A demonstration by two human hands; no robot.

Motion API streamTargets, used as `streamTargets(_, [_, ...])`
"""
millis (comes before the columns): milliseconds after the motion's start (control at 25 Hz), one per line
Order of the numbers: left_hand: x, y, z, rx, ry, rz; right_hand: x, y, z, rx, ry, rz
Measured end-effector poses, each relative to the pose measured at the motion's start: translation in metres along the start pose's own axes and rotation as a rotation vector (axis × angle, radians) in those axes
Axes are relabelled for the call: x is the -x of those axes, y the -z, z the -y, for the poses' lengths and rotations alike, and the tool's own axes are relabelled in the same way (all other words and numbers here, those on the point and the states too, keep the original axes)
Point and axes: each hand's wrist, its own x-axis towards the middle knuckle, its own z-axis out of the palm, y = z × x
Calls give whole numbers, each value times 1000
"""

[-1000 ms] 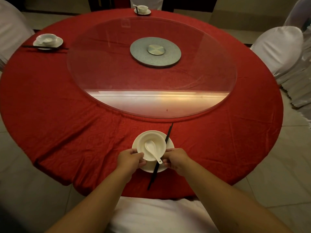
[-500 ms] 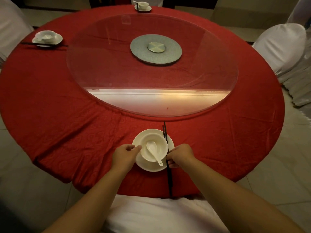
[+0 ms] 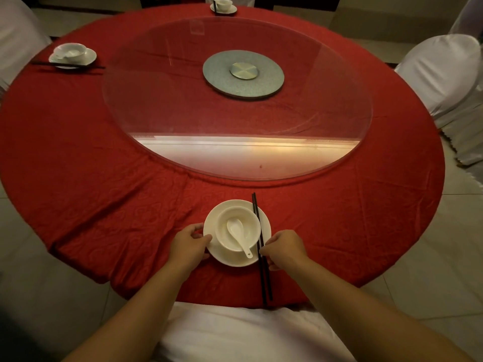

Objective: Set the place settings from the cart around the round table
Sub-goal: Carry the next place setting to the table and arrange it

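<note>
Surface: round table under a red cloth [image 3: 78, 165], with a glass turntable [image 3: 235, 100] over the middle on a grey metal hub [image 3: 243, 74].
Near setting: white plate [image 3: 264, 226] at the near edge of the surface; white bowl [image 3: 239, 226] stands on it; white spoon [image 3: 239, 235] lies in the bowl, handle pointing toward the person.
Chopsticks: black pair [image 3: 261, 246] lying across the right rim of the plate, tips toward the turntable, butt ends reaching the table's near edge.
Left setting: plate, bowl and chopsticks [image 3: 73, 54] at the far left edge.
Far setting: plate, cup-like bowl and chopsticks [image 3: 223, 5] at the far edge.
Seats: white-covered chairs at right [image 3: 444, 71], at far left [image 3: 18, 40], and just below the near setting [image 3: 235, 333].
Progress: three settings are on the surface; the near one looks complete and is judged to be in final alignment. The right side, by the covered chair, carries no setting, so at least that place appears left to do. The cart is out of view.
Left hand [image 3: 189, 244]: grip narrow, fingers curled at the plate's left rim, thumb on its edge, steadying it.
Right hand [image 3: 283, 248]: grip narrow, fingertips pinching the chopsticks just beside the plate's right rim.
</note>
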Motion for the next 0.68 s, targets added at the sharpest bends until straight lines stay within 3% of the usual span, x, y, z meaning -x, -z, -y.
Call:
streamTargets(200, [-3, -1, 1, 65, 23, 20, 3, -9, -5, 140, 75, -32])
streamTargets(680, [-1, -24, -10, 131, 82, 27, -7, 4, -13, 93, 130, -119])
